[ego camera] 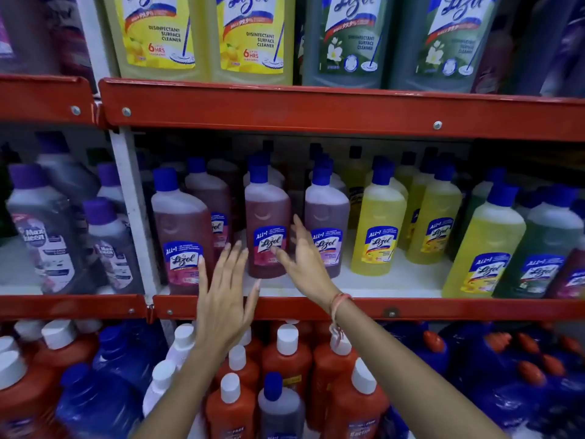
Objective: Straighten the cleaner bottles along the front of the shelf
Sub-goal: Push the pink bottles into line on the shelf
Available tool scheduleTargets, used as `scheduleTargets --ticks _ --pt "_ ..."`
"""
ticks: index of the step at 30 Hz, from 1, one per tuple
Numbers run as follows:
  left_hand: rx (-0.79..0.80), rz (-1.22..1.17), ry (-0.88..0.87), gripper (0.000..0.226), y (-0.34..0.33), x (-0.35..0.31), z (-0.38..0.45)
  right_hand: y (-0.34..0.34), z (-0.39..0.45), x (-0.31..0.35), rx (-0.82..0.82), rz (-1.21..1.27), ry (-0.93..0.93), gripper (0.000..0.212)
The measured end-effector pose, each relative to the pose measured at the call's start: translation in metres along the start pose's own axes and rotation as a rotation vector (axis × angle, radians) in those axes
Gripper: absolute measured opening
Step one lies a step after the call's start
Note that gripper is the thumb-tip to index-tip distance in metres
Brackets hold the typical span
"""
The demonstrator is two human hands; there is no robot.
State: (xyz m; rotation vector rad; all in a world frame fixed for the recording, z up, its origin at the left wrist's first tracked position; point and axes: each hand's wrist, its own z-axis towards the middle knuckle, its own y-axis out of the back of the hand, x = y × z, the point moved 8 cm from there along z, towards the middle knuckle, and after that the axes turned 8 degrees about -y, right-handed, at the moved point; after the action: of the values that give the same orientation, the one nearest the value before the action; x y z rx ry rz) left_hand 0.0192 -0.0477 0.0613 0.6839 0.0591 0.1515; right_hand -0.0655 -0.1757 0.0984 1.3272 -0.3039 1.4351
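On the middle shelf (395,282) stand Lizol cleaner bottles with blue caps. A dark red bottle (182,229) is at the front left. A second red bottle (264,213) stands a little further back in the middle, and a purple one (326,210) is to its right. My left hand (223,299) is open, fingers spread, in front of the gap between the two red bottles. My right hand (304,258) is open between the middle red bottle and the purple one, its fingers overlapping both labels. Neither hand grips anything.
Yellow bottles (378,226) and green ones (544,245) fill the shelf's right side. A white upright post (133,201) borders the left. Red shelf rails (316,112) run above and below. Large bottles stand overhead, and orange and blue ones (285,359) crowd the shelf below my arms.
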Motion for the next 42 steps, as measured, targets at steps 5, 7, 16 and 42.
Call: scheduleTargets --ticks 5,7,16,42 --pt "0.072 0.049 0.013 0.067 -0.020 0.004 -0.018 -0.012 0.008 0.004 0.029 0.062 -0.053 0.091" --pt "0.092 0.095 -0.015 0.069 -0.023 0.006 -0.020 -0.019 0.013 -0.001 0.045 0.113 -0.085 0.091" --pt "0.061 0.209 -0.049 0.074 -0.027 0.007 -0.023 -0.028 0.020 -0.021 0.151 0.315 -0.204 0.076" --pt "0.086 0.131 0.013 0.075 -0.025 0.007 -0.027 0.025 -0.041 -0.024 0.040 0.128 -0.010 0.069"
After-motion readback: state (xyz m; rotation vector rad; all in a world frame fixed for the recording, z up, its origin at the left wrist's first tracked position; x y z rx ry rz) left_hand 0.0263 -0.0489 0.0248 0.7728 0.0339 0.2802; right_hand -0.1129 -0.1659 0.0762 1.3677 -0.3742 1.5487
